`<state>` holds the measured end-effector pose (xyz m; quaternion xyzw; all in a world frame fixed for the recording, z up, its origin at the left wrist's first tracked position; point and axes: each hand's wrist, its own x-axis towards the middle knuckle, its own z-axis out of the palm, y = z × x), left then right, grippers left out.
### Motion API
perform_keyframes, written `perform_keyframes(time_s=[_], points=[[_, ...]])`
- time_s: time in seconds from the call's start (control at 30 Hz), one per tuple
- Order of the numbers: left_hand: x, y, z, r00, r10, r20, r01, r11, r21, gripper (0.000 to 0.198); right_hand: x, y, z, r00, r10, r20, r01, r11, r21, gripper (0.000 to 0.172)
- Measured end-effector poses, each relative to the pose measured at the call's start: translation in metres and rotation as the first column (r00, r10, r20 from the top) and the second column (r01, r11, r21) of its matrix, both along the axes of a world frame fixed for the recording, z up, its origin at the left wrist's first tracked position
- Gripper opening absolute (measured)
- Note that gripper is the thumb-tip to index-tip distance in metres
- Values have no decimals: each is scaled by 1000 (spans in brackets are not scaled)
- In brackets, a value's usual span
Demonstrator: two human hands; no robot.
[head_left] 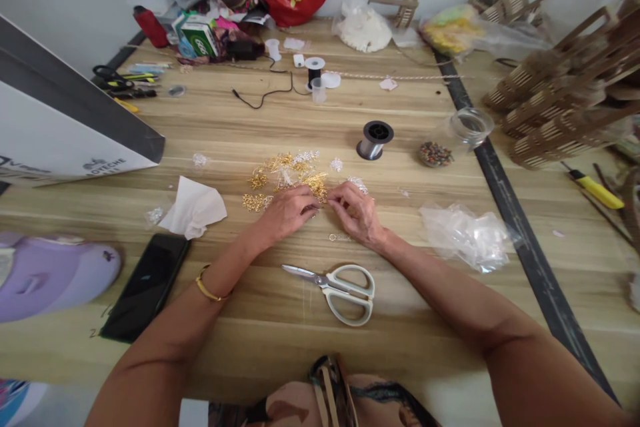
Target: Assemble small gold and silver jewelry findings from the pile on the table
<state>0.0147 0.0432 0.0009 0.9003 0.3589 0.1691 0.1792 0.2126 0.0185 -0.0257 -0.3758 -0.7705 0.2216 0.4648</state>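
Note:
My left hand (291, 211) rests at the near edge of a spread of small gold and silver-coloured findings, its fingers bent together over something too small to name. Close beside it, my right hand (356, 212) pinches with thumb and forefinger; what lies between them cannot be made out. Gold pieces (317, 184) lie just beyond the fingertips, and a pile of gold rings (254, 203) sits left of my left hand. A short silver chain with a ring (334, 237) lies below my right hand. Scissors (348, 292) with white handles lie nearer my body, blades pointing left.
A wire spool (375, 141) stands behind the hands, with a jar of beads (436, 153) on its right. Clear plastic bags (467, 233) lie at right. At left are a crumpled tissue (194, 208), a black phone (147, 287) and a large box (75, 120). Woven baskets (550, 107) stand far right.

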Motion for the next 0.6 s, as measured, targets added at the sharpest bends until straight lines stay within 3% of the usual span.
perform_keyframes(time_s=[0.4,0.6], points=[[3,-1,1,993,-10,-120,17,998,52,16,-1,0,1,1000,-1,7,2,1000,-9,7],[4,-1,0,996,-20,-87,25,998,57,19,-1,0,-1,1000,-6,6,6,1000,-12,7]])
